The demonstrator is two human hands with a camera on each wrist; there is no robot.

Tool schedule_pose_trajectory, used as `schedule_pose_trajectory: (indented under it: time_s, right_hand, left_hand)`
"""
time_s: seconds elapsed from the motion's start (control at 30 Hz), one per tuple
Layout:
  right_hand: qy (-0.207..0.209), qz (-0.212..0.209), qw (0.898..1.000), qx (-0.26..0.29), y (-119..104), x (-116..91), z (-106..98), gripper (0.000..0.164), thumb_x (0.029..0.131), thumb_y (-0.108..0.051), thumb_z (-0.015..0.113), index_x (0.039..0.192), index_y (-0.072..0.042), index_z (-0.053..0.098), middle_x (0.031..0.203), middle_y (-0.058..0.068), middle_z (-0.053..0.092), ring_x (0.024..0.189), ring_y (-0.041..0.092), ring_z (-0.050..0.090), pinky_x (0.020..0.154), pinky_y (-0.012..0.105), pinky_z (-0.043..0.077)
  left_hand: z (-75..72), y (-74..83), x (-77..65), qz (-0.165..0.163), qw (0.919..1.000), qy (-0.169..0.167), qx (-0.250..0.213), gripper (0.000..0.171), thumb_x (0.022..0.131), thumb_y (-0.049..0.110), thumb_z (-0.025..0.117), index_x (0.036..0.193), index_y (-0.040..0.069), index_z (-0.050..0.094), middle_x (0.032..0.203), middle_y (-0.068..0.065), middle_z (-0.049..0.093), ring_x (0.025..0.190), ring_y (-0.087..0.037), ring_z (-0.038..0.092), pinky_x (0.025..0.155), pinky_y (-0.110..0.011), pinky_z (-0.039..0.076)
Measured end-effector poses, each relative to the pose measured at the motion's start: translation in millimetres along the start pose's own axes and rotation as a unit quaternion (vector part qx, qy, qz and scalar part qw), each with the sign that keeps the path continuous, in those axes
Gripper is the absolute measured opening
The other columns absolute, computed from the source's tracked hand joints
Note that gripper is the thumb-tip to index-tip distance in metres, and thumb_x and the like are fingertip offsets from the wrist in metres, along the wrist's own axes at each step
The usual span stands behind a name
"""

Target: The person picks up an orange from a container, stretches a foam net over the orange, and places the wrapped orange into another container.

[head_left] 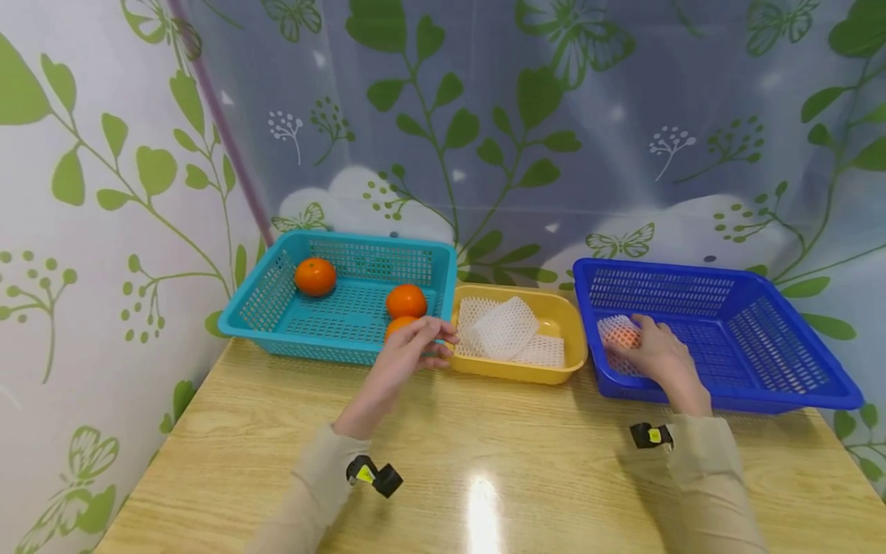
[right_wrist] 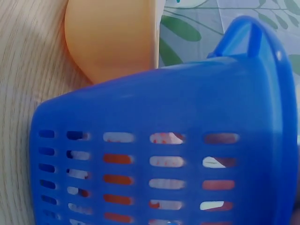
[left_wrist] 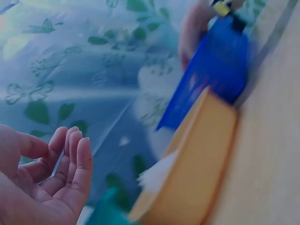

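Note:
In the head view my right hand reaches into the left end of the blue basket, its thumb and fingers around an orange in a white foam net. Through the slots of the blue basket, the right wrist view shows only bits of orange and white. My left hand hovers at the front right corner of the teal basket, its fingers loosely bent with nothing between them. Beneath it an orange is partly covered; two more oranges, one at the right and one at the left, lie inside.
Between the two larger baskets stands a yellow basket with several white foam nets. All three stand on a wooden table, before a leaf-patterned curtain. Another patterned sheet hangs at the left.

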State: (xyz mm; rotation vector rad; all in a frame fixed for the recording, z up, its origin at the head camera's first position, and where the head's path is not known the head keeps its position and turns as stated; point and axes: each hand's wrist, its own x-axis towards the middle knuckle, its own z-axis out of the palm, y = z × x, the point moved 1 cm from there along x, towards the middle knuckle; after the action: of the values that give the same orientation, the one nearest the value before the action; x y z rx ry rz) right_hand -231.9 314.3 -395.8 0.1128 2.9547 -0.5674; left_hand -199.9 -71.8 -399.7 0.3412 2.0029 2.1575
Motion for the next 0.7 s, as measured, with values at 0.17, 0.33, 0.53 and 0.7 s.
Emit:
schedule_pose_trajectory:
  time_s: [0.17, 0.33, 0.53, 0.7]
  right_hand:
    - [0.05, -0.013, 0.999, -0.002, -3.8, -5.8, 0.4, 0.084, 0.099, -0.047, 0.062, 0.153, 0.007, 0.029, 0.143, 0.046, 0.032, 0.127, 0.062, 0.036, 0.099, 0.074, 0.035]
    - [0.119, -0.051, 0.991, 0.009, -12.1, -14.3, -2.5, 0.068, 0.102, -0.037, 0.061, 0.151, 0.003, 0.038, 0.142, 0.043, 0.038, 0.122, 0.061, 0.041, 0.094, 0.073, 0.039]
    - [0.176, -0.09, 0.979, 0.04, -27.2, -28.5, -3.2, 0.056, 0.1, -0.03, 0.065, 0.146, -0.002, 0.049, 0.142, 0.036, 0.045, 0.123, 0.056, 0.045, 0.095, 0.073, 0.038]
    - [0.211, -0.12, 0.968, 0.066, -40.4, -37.3, 0.4, 0.046, 0.1, -0.026, 0.066, 0.14, -0.007, 0.057, 0.14, 0.031, 0.051, 0.121, 0.053, 0.049, 0.093, 0.072, 0.04]
  left_hand:
    - [-26.3, 17.1, 5.8, 0.054, 0.9917, 0.041, 0.11, 0.028, 0.109, 0.019, 0.049, 0.119, -0.002, 0.066, 0.113, -0.019, 0.068, 0.096, -0.029, 0.066, 0.082, -0.034, 0.06]
    - [-44.7, 19.4, 15.1, 0.11, 0.9342, 0.088, 0.328, 0.017, 0.104, 0.015, 0.059, 0.114, 0.005, 0.069, 0.111, -0.012, 0.072, 0.097, -0.032, 0.068, 0.076, -0.041, 0.057]
    - [-52.6, 14.2, 32.0, 0.09, 0.8508, 0.045, 0.516, 0.02, 0.097, 0.021, 0.071, 0.114, 0.01, 0.072, 0.115, -0.008, 0.072, 0.103, -0.03, 0.067, 0.084, -0.045, 0.056]
    - [-56.8, 10.1, 43.7, 0.042, 0.8112, -0.023, 0.583, 0.035, 0.094, 0.03, 0.074, 0.123, 0.01, 0.07, 0.125, -0.013, 0.068, 0.105, -0.032, 0.065, 0.083, -0.046, 0.055]
